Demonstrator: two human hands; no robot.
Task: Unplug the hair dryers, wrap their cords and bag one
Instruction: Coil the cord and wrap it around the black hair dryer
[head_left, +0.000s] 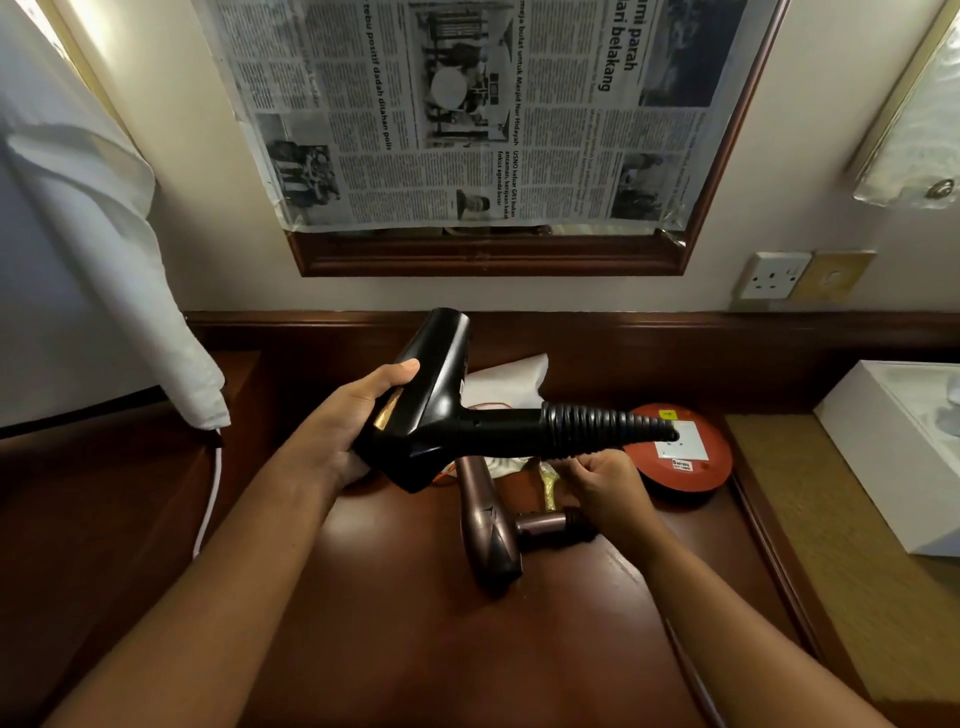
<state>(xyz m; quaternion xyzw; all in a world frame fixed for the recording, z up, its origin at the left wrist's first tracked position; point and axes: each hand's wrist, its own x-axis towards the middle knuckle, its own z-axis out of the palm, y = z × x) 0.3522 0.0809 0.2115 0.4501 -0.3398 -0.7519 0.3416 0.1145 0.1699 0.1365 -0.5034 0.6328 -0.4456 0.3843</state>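
Black hair dryer, held above the desk at centre: left hand grips its body; right hand, at 4 o'clock, is closed on cord coiled round the handle. Bronze dryer lies at 6 o'clock, cord wrapped. Wall socket, at 2 o'clock, is empty. Bagging probably remains; white bag lies behind.

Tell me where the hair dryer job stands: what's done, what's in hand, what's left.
Done: the wall socket has nothing plugged in. In hand: the left hand holds the black hair dryer by its body while the right hand works under its cord-wrapped handle. Left: the bronze hair dryer lies on the desk, its cord hidden; nothing is bagged yet.
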